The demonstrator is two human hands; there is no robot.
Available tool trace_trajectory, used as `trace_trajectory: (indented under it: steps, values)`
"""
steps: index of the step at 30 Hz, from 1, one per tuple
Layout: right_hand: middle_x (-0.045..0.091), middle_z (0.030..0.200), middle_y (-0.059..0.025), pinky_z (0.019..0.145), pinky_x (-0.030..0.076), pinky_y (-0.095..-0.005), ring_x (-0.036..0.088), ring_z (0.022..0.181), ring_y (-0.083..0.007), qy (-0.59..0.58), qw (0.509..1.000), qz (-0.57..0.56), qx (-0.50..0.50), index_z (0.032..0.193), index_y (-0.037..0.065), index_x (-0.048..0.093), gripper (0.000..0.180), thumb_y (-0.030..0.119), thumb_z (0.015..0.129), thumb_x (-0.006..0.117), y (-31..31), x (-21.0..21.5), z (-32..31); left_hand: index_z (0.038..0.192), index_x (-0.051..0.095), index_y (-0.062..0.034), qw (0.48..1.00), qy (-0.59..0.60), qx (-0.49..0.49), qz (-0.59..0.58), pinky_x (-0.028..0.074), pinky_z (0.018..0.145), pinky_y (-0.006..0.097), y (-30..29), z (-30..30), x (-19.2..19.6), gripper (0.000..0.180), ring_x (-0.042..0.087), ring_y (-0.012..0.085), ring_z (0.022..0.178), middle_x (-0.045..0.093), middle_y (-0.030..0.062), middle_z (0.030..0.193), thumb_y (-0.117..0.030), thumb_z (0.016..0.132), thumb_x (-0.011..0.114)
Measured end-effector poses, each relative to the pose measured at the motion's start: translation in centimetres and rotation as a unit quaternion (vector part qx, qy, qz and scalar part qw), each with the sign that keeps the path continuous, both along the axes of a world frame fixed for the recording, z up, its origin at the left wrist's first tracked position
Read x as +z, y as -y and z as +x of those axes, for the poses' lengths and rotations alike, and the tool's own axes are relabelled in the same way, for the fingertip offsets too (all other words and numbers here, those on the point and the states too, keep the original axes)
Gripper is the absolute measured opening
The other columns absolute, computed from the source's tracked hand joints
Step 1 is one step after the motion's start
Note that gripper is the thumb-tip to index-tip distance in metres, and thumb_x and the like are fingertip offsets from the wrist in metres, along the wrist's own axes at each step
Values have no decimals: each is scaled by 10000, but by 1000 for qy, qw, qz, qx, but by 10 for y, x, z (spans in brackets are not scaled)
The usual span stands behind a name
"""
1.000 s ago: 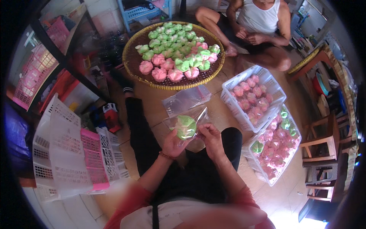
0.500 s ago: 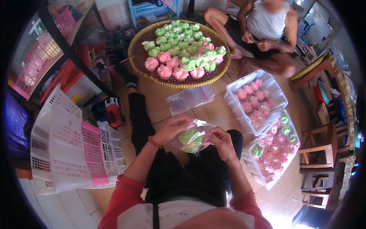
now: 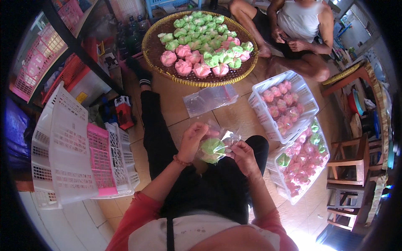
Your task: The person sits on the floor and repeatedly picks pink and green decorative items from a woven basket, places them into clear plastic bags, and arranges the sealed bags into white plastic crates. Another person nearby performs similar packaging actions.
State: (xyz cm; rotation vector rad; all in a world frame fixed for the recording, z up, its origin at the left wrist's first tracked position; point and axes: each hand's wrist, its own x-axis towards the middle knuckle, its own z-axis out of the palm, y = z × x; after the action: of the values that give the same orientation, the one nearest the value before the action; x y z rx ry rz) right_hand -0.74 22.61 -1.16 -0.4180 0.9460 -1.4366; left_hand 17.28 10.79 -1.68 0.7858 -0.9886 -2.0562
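Observation:
In front of my lap a clear plastic bag [image 3: 228, 140] hangs between my two hands, with a green steamed cupcake [image 3: 212, 149] inside it. My left hand [image 3: 193, 140] pinches the bag's left upper side between thumb and fingers. On the other side, my right hand [image 3: 244, 158] grips the bag's edge near my right knee. Beyond them, a stack of flat clear plastic bags [image 3: 210, 100] lies on the tiled floor. Loose green cupcakes [image 3: 197, 31] and pink cupcakes [image 3: 183, 67] fill much of a round woven tray [image 3: 165, 79] farther off.
At right, a white basket [image 3: 256, 102] of pink cupcakes rests against another white basket [image 3: 299, 196] holding wrapped pink and green ones. Upright plastic crates [image 3: 69, 163] stand at left, near a red toy truck [image 3: 124, 113]. Another person [image 3: 301, 25] sits cross-legged beyond the tray.
The bagged cupcake has turned, showing a rounder green side. My left hand has shifted slightly right and its fingers have tilted upward; my right hand still grips the bag.

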Motion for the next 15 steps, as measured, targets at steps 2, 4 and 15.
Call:
trace_trajectory:
  steps: [2,4,15]
  values:
    - [639,1004,-82,865,492,-313,618,937,-170,-5,1000,12,8,1010,8,617,133,111,944,563,5,6,-7,953,556,-60,999,17,7,-36,507,744,248,-1,2,-1,132,646,122,827,690,87,935,-190,956,582]
    - [637,998,-75,888,454,-304,603,960,-168,-10,999,11,41,1022,9,617,176,158,948,560,17,11,-14,918,572,-60,995,52,0,-89,499,726,226,-3,6,-4,93,641,104,809,680,56,899,-143,936,611]
    - [615,946,-2,804,434,-263,561,875,-103,-19,915,89,393,990,96,619,211,270,890,682,64,14,5,901,608,2,937,192,-122,-266,509,675,232,-10,44,3,159,627,72,769,650,20,804,-132,876,690]
